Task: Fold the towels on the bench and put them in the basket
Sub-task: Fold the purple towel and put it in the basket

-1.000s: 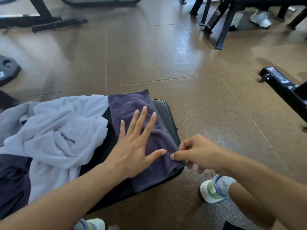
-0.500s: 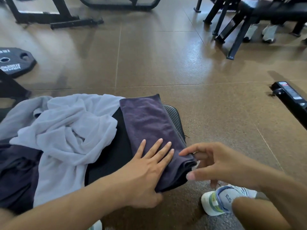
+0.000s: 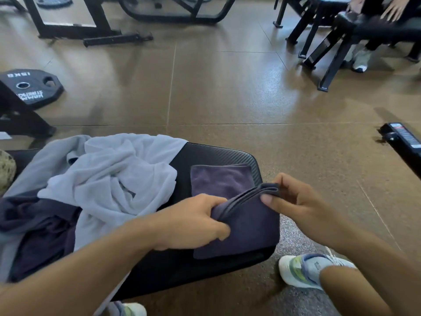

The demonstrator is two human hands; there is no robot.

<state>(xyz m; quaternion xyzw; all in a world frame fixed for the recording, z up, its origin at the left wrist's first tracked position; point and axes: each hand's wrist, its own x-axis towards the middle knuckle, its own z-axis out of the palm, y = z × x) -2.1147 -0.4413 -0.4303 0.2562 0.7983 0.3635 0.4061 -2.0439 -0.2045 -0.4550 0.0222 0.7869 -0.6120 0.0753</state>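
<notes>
The purple towel (image 3: 239,226) lay on the bench (image 3: 218,156), its near edge lifted between both hands: the left hand (image 3: 193,222) gripped one corner, the right hand (image 3: 293,201) pinched the other.

My left hand (image 3: 193,221) covers the near left corner of the purple towel (image 3: 248,226); its fingers (image 3: 219,232) curl under the fold, tips hidden. Left of that towel, the dark towel (image 3: 38,226) lies half buried under the pale grey towel (image 3: 109,176) and runs off the left edge. The surface (image 3: 218,156) is mostly covered, its near end behind my forearms. Basket: can't find it. Far right of the towel, a seated person (image 3: 387,12) is blurred and cropped by the top edge.
</notes>
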